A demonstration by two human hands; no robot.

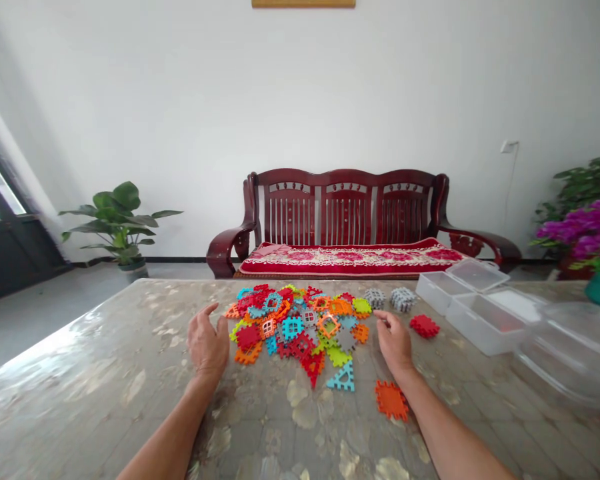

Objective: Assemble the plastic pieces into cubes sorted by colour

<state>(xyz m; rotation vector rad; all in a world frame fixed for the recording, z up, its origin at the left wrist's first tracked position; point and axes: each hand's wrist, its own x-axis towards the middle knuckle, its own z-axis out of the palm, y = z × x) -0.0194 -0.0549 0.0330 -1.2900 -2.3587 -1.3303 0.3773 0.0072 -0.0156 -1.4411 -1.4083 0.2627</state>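
A heap of colourful plastic interlocking building tiles [300, 327] lies in the middle of the table. Squares and triangles in red, orange, blue, green and grey overlap in it, some with window cut-outs. My left hand [207, 341] is at the heap's left side, fingers apart and holding nothing. On the right side, my right hand [394, 340] has its fingers loosely bent, with nothing visible in them. Its fingertips are close to a lime green tile [362, 305]. An orange square tile [391, 401] lies by my right forearm, and a blue triangle tile [343, 378] at the heap's front.
Grey tile stacks [403, 299] and red tiles [425, 326] sit beyond my right hand. Clear plastic boxes [485, 327] and a transparent lid [570, 353] are at the right. A purple-flowered plant [587, 230] stands at the far right, a wooden bench [347, 207] behind the table.
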